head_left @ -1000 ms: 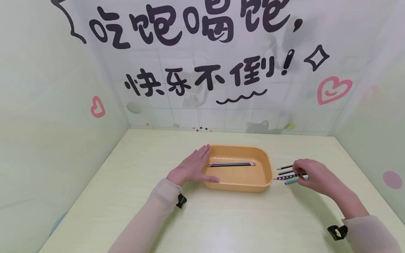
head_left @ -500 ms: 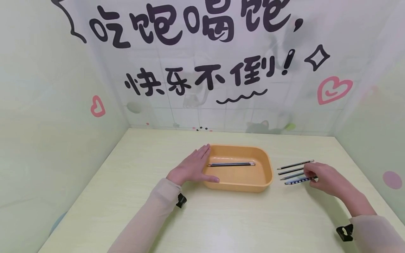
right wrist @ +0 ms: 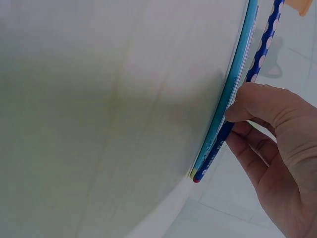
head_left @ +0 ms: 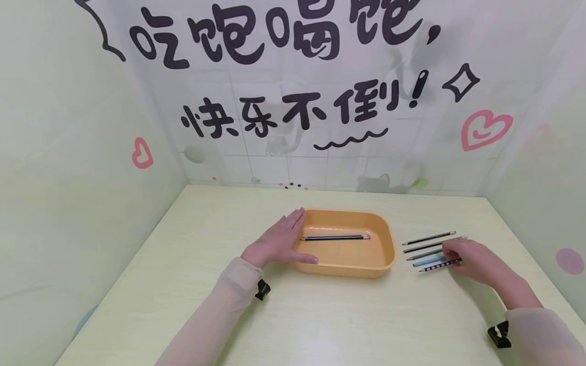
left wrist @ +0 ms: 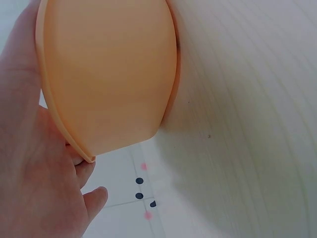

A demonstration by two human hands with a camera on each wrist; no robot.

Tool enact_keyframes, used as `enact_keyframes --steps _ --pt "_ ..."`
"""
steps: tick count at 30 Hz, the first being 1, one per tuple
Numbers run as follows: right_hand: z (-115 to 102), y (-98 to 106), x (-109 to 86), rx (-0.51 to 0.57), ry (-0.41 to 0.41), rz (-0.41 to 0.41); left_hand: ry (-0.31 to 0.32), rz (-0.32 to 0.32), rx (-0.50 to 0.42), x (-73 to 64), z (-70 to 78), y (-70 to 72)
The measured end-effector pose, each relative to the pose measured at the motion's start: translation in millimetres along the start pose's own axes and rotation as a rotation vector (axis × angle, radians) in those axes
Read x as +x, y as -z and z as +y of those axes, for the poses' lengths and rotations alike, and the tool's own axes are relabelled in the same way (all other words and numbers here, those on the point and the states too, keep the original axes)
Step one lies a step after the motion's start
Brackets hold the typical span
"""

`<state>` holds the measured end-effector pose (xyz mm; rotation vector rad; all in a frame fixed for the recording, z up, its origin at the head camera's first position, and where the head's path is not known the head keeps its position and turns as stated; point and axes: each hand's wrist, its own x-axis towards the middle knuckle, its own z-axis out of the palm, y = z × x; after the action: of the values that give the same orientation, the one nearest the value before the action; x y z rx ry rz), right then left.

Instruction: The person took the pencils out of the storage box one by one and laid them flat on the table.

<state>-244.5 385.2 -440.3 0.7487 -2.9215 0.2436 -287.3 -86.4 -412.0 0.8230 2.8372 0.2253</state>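
Note:
In the head view, my left hand [head_left: 279,239] rests across the left end of an orange plastic box [head_left: 345,258], its fingers straight at the rim and its thumb over the near side. The left wrist view shows the palm close along the box rim [left wrist: 64,126]. A dark, pale-ended pencil [head_left: 336,237] lies inside the box. My right hand [head_left: 473,262] pinches a dark blue pencil with pale dots [head_left: 435,266] near its back end. Right beside it lies a light blue pencil [right wrist: 233,74]. The dotted pencil is the nearest of a row right of the box.
Farther back in the row lie a black pencil [head_left: 428,238], another dark pencil [head_left: 421,247] and a grey-blue pencil [head_left: 423,254], their tips toward the box. All stand on a pale wooden table [head_left: 320,320], walled at the back by a printed sheet [head_left: 256,168].
My right hand has moved right, away from the box, with the dotted pencil, and brought it to the near side of the light blue one. My left hand has stayed on the box.

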Motion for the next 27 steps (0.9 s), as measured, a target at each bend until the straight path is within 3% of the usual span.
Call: enact_keyframes --steps 27 --pt "5.6 2.5 5.6 0.027 -0.012 -0.101 -0.006 -0.007 0.021 0.7 -0.3 0.1"
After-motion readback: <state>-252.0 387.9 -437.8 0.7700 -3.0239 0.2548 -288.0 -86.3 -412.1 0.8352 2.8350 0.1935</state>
